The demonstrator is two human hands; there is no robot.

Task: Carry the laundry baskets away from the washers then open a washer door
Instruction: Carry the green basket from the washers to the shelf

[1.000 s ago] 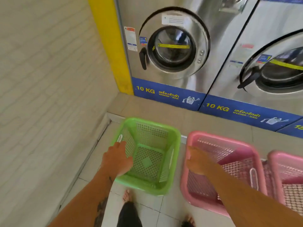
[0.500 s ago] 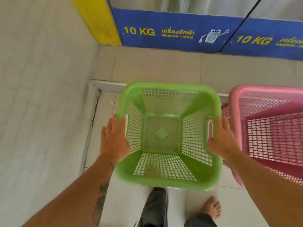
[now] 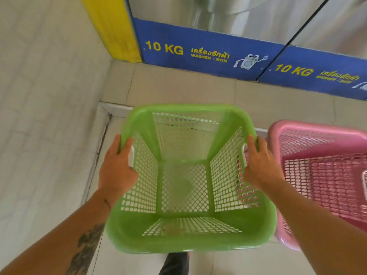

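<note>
The empty green basket hangs between the left hand and right hand, each gripping a side rim by its handle slot; it looks light, stiff, easily carried there

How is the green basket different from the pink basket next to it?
The left hand and right hand grip the green basket by its side rims; no hand touches the pink basket. The green basket shows whole; the pink basket runs off the picture's right edge. Both are plastic with lattice walls.
</note>
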